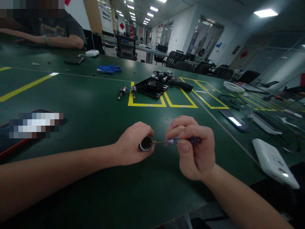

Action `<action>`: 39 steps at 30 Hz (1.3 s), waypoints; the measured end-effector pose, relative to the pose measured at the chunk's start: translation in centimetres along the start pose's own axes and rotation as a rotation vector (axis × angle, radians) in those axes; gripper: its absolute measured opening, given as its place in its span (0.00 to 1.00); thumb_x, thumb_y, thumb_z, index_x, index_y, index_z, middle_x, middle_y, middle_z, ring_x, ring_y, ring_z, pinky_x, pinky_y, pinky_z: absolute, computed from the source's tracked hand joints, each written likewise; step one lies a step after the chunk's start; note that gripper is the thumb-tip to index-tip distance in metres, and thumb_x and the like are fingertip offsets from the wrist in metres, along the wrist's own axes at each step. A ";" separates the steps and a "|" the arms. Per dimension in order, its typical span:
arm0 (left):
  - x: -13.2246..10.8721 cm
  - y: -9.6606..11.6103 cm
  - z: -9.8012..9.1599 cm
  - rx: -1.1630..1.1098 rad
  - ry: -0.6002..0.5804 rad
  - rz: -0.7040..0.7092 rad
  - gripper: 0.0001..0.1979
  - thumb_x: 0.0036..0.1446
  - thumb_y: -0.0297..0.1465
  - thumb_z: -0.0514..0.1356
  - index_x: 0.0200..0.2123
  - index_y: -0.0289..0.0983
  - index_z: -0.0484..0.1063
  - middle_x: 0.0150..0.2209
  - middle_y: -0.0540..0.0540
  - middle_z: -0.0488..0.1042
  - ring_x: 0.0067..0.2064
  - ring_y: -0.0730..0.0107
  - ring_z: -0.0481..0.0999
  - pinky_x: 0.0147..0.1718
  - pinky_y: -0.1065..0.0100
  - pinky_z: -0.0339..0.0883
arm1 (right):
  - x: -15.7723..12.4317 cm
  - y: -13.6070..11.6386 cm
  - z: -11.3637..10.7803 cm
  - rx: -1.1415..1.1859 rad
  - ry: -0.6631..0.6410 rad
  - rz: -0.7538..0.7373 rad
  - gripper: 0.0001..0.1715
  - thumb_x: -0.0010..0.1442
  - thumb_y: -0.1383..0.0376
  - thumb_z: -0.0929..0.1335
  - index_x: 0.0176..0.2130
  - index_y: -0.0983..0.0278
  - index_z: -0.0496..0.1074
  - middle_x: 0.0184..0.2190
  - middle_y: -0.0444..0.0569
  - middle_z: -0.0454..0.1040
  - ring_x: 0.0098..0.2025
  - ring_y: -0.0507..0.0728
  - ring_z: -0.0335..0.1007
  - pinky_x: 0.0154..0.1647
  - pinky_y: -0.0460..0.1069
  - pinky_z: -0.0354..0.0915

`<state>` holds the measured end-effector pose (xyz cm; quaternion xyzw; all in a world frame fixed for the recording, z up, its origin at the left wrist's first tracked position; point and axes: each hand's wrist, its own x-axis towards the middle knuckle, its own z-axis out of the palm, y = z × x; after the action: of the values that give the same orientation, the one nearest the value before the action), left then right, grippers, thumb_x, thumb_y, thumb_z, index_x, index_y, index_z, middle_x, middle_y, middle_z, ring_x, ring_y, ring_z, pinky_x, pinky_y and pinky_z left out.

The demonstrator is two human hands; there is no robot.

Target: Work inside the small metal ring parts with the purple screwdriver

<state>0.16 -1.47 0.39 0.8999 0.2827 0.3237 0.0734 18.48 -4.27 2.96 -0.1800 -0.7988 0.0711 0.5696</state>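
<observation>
My left hand [133,143] is closed around a dark hollow cylinder with a metallic rim [146,143], its open end turned toward me. Between the fingers and thumb of my right hand [196,146] is a screwdriver with a clear purplish handle [173,140]. Its thin shaft points left and its tip lies at the cylinder's mouth; whether it touches anything inside I cannot make out. Beyond my hands, two small metal parts with narrow stems [122,92] lie on the green table [95,105].
A black tray [149,89] with cables and dark parts sits further back, near a blue glove [109,69]. At left is a large phone-like device [28,127]. A phone [234,120] and a white device [274,160] lie at right. Another person's arm [59,41] rests across the table.
</observation>
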 end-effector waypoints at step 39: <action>0.0 0.0 -0.1 -0.039 0.018 -0.057 0.06 0.52 0.32 0.55 0.28 0.35 0.61 0.26 0.50 0.67 0.27 0.74 0.66 0.26 0.70 0.61 | 0.2 -0.6 0.6 0.093 0.108 0.204 0.06 0.60 0.70 0.60 0.40 0.62 0.60 0.29 0.46 0.69 0.34 0.53 0.68 0.34 0.52 0.68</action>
<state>0.11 -1.49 0.47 0.8869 0.3027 0.3350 0.0974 17.70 -4.71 3.15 -0.2373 -0.7405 0.1556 0.6092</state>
